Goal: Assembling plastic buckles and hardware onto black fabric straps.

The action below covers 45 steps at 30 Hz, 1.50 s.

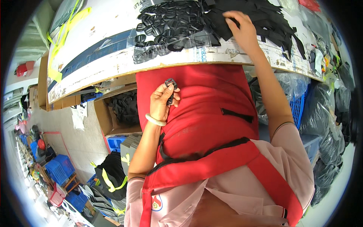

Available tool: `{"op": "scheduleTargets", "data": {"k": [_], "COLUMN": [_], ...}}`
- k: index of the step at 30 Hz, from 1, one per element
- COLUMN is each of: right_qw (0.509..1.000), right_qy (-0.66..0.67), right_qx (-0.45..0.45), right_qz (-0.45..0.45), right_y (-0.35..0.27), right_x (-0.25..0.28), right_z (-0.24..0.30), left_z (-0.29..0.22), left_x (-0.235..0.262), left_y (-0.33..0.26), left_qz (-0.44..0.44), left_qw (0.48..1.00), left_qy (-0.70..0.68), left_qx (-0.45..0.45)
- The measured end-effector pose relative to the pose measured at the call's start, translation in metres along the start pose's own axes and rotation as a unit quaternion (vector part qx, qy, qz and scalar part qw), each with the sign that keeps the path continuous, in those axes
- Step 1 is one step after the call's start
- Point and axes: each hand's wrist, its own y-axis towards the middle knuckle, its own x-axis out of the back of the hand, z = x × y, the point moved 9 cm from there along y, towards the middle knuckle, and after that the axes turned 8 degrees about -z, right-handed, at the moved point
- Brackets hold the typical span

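My left hand (162, 99) is closed in front of the red apron (204, 102), with a black plastic buckle (171, 81) held at the thumb and fingertips. More black plastic shows lower between those fingers, partly hidden. At the table's far side, my right hand (242, 31) reaches over a heap of short black webbing strips (264, 19). Its thumb and forefinger are apart, with the fingertips over the strips and nothing visibly gripped. Left of that hand lies a pile of black buckles (166, 22), some of them on clear plastic film.
The white, worn table (113, 56) has its near edge just beyond my apron. Neon yellow strap (62, 41) lies at its left end. Beneath it stands a cardboard box (104, 113) of black pieces. Plastic-wrapped bundles (321, 109) and a blue crate (298, 102) stand right.
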Motion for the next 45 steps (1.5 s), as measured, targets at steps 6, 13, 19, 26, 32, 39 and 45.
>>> {"op": "scheduleTargets", "data": {"k": [6,13,19,26,32,39,45], "right_qw": [0.989,0.996,0.998,0.982,0.976,0.990,0.967], "right_qy": [-0.110,-0.009,0.007,-0.097,-0.133,-0.132,0.181], "right_qx": [0.090,0.040,0.025,0.077,0.130,0.056,-0.132], "right_qz": [0.038,0.083,0.063,0.141,0.110,-0.001,0.118], "right_y": [0.000,-0.050,-0.034,-0.025,-0.026,0.020,0.004], "right_x": [-0.050,-0.009,-0.005,-0.032,-0.042,0.011,0.067], "right_z": [-0.004,-0.006,0.007,0.007,0.009,0.023,0.160], "left_z": [0.006,0.002,0.008,0.005,0.005,-0.002,-0.036], "left_x": [-0.010,0.001,-0.005,-0.004,-0.006,-0.009,-0.005], "left_y": [0.004,-0.001,-0.001,-0.008,-0.011,-0.019,-0.036], "left_qz": [0.021,-0.003,0.021,0.030,0.036,0.028,-0.020], "left_qw": [0.999,1.000,0.998,0.999,0.998,1.000,0.995], "left_qy": [0.049,0.025,0.056,0.018,0.045,0.008,0.019], "left_qx": [0.001,-0.011,0.002,-0.005,0.002,-0.011,-0.092]}}
